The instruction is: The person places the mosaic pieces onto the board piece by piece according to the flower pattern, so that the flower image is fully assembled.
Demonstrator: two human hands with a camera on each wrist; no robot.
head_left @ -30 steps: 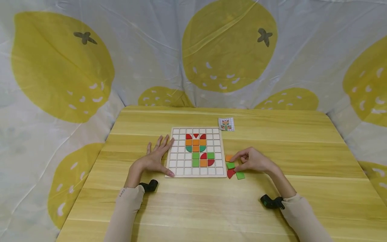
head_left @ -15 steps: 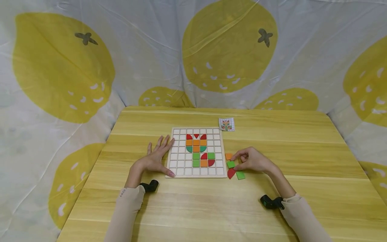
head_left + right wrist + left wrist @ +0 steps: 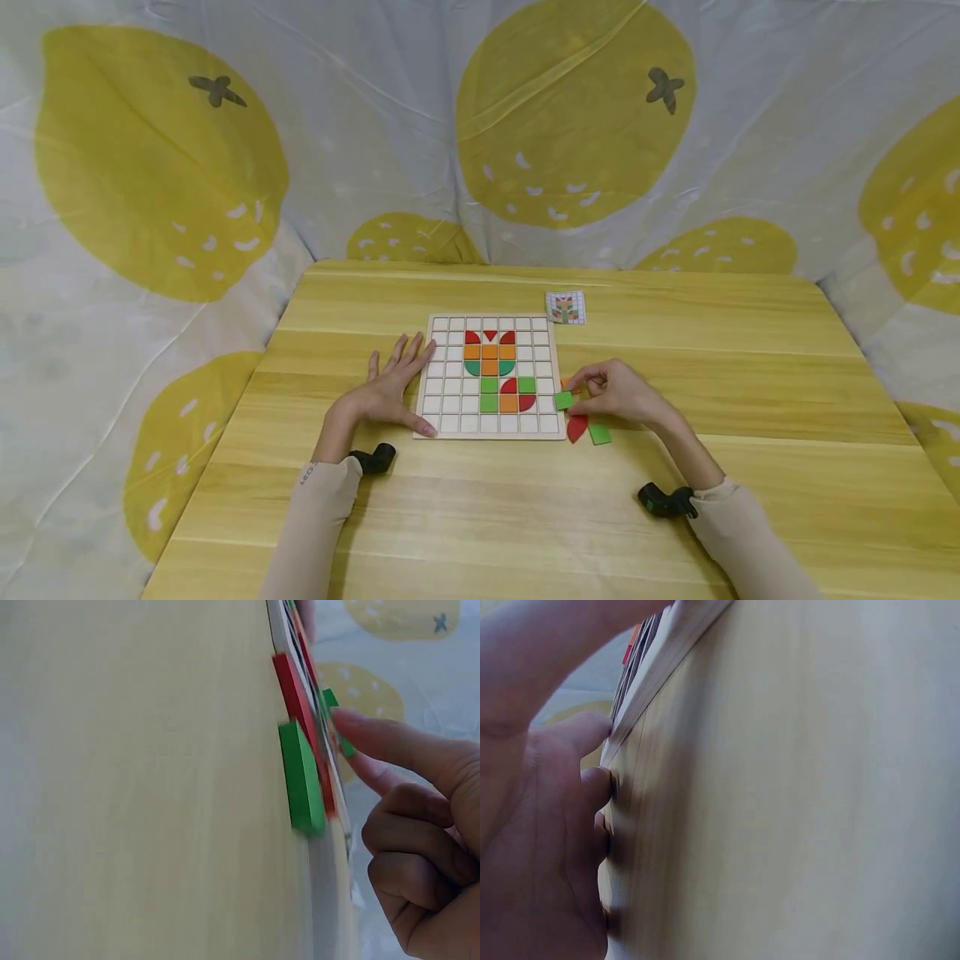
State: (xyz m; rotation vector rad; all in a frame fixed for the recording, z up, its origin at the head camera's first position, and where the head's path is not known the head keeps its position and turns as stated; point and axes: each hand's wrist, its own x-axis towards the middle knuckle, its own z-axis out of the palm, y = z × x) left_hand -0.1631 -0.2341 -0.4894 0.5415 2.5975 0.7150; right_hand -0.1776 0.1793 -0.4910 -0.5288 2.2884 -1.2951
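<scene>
A wooden grid board point(image 3: 452, 423) lies on the table, with red, orange and green tiles forming a flower-like pattern in its cells. My left hand point(image 3: 384, 395) spreads its fingers along the board's left side, thumb on the near left corner and fingertips at the left edge. Between thumb and forefinger my right hand point(image 3: 617, 392) pinches a green square tile point(image 3: 564, 401), raised off the table at the board's right edge. Below it lie a red leaf-shaped tile point(image 3: 577, 429) and another green square tile point(image 3: 600, 434). An orange tile point(image 3: 567, 384) is partly hidden behind the right fingers.
A small printed card point(image 3: 566, 307) with a similar flower pattern lies beyond the board's far right corner. The wooden table point(image 3: 480, 517) backs onto a lemon-print cloth point(image 3: 375, 125). Each wrist carries a black camera point(image 3: 663, 502).
My right hand has lifted the green square tile from the loose pieces and moved it slightly left, to the board's right edge. The left hand stays in place; the head view shifts slightly.
</scene>
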